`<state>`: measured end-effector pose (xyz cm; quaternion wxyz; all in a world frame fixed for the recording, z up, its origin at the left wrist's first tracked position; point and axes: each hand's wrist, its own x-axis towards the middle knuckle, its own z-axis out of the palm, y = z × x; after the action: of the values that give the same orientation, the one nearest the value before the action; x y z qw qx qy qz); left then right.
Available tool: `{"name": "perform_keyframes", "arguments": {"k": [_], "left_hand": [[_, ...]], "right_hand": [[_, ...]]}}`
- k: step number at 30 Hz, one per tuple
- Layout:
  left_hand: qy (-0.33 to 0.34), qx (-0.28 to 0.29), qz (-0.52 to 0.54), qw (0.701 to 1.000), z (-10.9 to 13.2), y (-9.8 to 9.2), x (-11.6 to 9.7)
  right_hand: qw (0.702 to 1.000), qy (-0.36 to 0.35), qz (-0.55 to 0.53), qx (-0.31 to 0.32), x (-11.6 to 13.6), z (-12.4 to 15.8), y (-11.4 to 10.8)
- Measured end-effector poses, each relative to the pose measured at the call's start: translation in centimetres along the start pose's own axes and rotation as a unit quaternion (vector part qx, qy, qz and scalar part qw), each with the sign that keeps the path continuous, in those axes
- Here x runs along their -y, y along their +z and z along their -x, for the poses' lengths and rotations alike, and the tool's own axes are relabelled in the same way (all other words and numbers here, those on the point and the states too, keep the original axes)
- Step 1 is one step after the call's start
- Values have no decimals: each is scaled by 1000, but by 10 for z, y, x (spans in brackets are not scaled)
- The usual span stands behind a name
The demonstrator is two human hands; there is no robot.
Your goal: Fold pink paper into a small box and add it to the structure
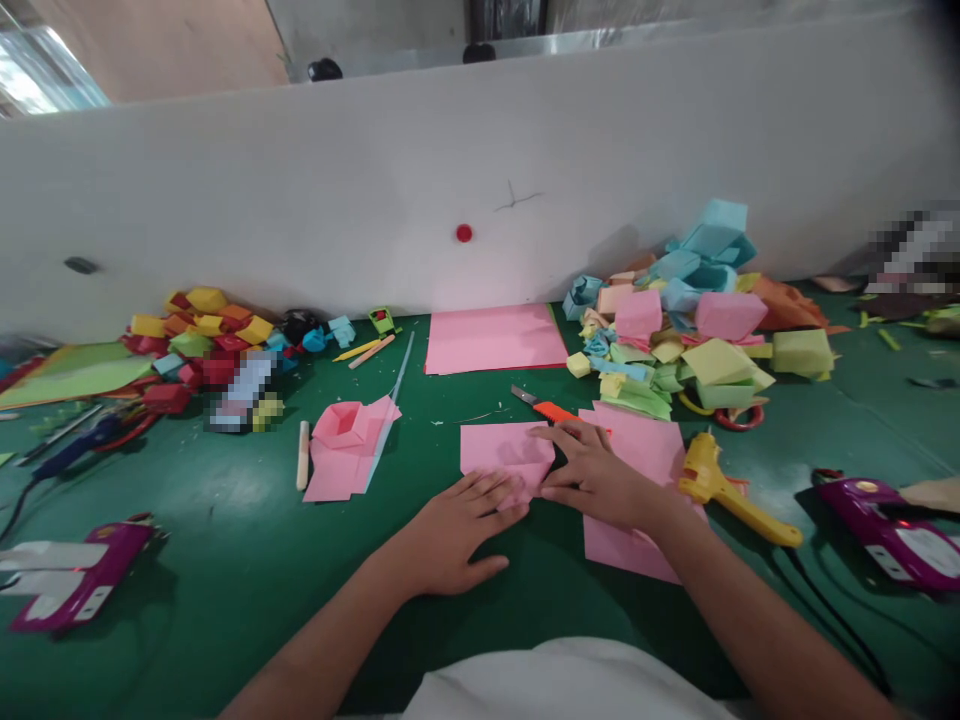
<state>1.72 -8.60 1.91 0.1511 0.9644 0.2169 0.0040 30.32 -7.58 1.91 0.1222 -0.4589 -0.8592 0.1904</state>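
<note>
Posture: left hand (457,530) lay palm down on the green mat (225,580), fingers spread, tips touching the lower edge of the folded pink paper (499,450) at bench centre. Right hand (592,475) pressed the paper's right corner flat, fingers extended, pinching nothing. Orange knife (544,405) lay just beyond those fingertips. Judged risks: a sliding finger meeting the blade, or the paper slipping and creasing crooked.

A pink paper sheet (499,452), partly folded, lies flat on the green mat (225,560).
</note>
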Motion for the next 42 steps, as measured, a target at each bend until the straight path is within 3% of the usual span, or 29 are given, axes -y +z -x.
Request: {"name": "perform_keyframes", "arguments": {"k": [6,18,30,42], "left_hand": [[4,-29,14,999,1,4,2],[1,-108,12,994,-1,1,1],[4,-147,52,988,1,-6,5],[-79,-157,53,983,3,1,12]], "right_hand": [[994,64,60,-62,-18,9,-6],[972,43,140,-184,-37,6,9],[987,-61,76,-124,-27,5,5],[992,-101,54,-57,-19,10,1]]}}
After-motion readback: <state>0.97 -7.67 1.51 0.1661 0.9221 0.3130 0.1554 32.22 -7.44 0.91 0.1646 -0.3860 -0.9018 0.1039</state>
